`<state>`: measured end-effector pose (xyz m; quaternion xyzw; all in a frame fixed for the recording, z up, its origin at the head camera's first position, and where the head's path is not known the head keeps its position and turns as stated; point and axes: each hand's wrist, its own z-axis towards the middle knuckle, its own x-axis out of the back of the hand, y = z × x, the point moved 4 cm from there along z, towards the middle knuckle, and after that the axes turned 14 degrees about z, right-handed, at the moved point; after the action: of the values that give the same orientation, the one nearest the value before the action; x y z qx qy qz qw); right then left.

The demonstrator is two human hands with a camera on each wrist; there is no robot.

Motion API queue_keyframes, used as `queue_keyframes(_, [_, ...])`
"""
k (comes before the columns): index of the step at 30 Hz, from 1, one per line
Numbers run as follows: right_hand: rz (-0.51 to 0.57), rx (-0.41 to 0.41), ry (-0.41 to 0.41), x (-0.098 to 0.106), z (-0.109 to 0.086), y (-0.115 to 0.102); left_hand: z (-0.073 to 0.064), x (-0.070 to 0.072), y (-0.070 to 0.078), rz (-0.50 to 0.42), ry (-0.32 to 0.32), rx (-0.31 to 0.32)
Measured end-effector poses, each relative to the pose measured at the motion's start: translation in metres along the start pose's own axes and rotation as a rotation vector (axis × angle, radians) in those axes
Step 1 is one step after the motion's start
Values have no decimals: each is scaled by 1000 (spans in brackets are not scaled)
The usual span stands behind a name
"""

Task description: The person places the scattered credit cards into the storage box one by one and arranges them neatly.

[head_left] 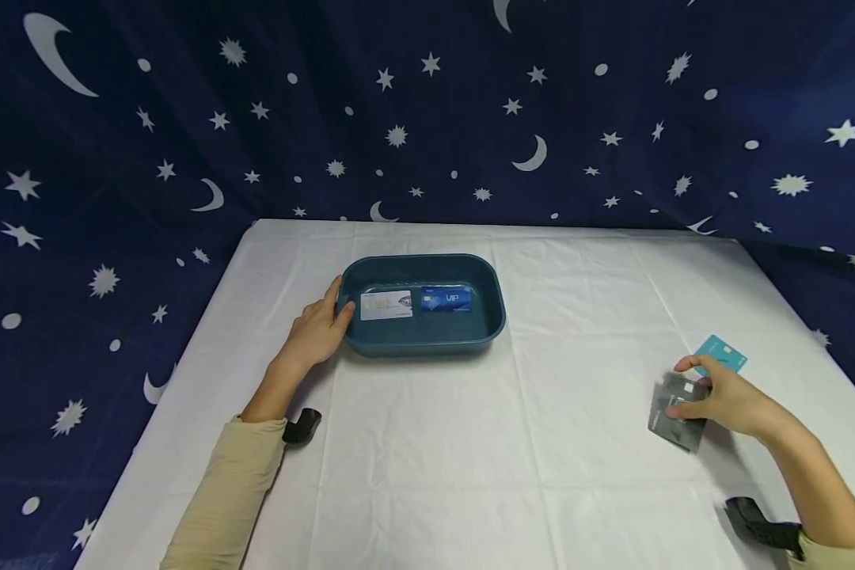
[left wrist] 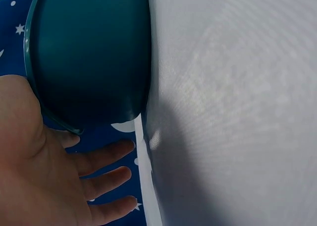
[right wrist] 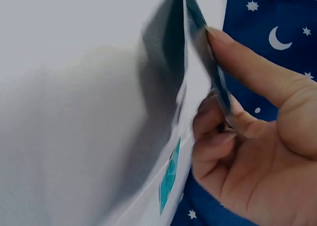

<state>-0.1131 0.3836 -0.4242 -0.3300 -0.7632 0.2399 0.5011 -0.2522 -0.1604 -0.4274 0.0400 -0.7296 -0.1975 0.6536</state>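
Note:
A dark teal plastic tray [head_left: 420, 348] sits on the white-covered table, left of centre. Inside it lie a white card [head_left: 378, 307] and, to the right, a blue VIP card [head_left: 447, 299]. My left hand [head_left: 317, 328] holds the tray's left end, thumb over the rim and index finger outside; the other fingers extend in the left wrist view. At the right, my right hand [head_left: 734, 400] pinches a grey card [head_left: 673, 423] between thumb and fingers, tilted above the cloth. Beyond that hand lies a turquoise card [head_left: 723, 352], partly covered by it in the head view.
A white cloth [head_left: 427, 475] covers the table. Behind it and along both sides hangs a dark blue curtain [head_left: 456, 103] with moons and stars. A black strap piece [head_left: 302, 427] is by the left wrist, another [head_left: 758, 526] by the right.

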Motion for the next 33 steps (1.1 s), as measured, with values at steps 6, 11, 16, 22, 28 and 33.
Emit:
queue_keyframes(6, [17,20,124,9,-4,-1,0,0,0,2,-1,2])
queue_keyframes(11, [69,4,186,14,-6,-4,0,1,1,1,-6,5])
queue_keyframes(16, [123,8,262,17,-9,-6,0,1,1,-2,-1,-1])
queue_keyframes(22, [197,-9,310,21,-7,-6,-1,1,1,-2,3,-8])
queue_keyframes(28, [316,30,284,17,-3,-5,-1,2,2,-6,6,-5])
queue_keyframes(33, [428,144,221,10,1,-8,-1,2,2,-14,13,-3])
